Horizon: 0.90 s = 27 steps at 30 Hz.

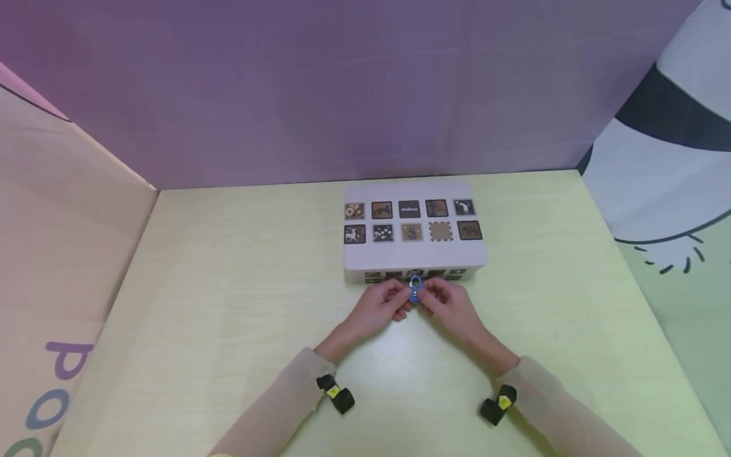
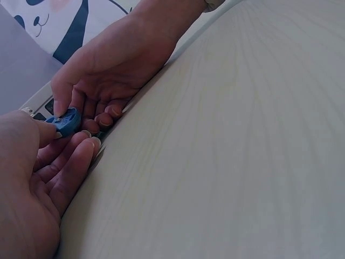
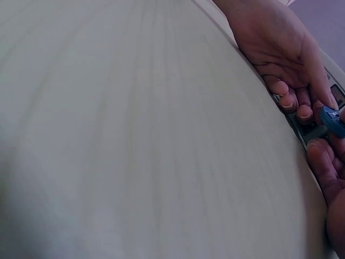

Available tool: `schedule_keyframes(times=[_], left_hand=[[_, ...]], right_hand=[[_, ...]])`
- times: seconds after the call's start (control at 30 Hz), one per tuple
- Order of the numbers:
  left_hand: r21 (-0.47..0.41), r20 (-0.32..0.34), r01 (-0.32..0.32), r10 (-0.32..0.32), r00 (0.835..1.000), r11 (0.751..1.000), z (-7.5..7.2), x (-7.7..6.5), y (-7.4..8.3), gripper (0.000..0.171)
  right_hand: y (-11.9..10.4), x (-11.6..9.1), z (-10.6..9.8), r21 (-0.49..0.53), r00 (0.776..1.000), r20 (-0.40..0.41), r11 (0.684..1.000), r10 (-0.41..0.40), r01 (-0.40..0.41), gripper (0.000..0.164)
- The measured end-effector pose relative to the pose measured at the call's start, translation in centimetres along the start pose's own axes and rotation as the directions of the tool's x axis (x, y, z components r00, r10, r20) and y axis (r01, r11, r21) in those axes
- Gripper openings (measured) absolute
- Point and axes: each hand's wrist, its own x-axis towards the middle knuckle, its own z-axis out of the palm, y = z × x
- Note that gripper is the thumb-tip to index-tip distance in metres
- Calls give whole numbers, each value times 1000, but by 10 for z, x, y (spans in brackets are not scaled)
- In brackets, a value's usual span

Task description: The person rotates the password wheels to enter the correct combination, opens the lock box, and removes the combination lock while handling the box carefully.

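In the head view, a small blue padlock (image 1: 415, 294) with its shackle pointing up is held between both hands, just in front of a white box (image 1: 414, 255). From the left side, the thumb and fingers of my left hand (image 1: 374, 309) pinch it. My right hand (image 1: 455, 310) pinches the other side in the same way. Up close in the left wrist view, both thumbs lie on the blue padlock (image 2: 68, 123), and the other fingers curl below it. At the right wrist view's edge, the padlock (image 3: 332, 121) is partly cut off.
The box, printed with small square pictures, stands on a pale wooden table (image 1: 240, 266) near its back edge. A purple wall panel (image 1: 365, 89) rises behind. Printed panels (image 1: 662, 190) flank the table on both sides.
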Motion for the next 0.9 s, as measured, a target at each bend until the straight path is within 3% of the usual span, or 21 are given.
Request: schedule_keyframes(times=[0.9], left_hand=[[14, 4, 19, -19, 1000, 1000, -1, 0, 2, 23]], right_hand=[[5, 0, -2, 55, 998, 5, 997, -57, 57, 20]])
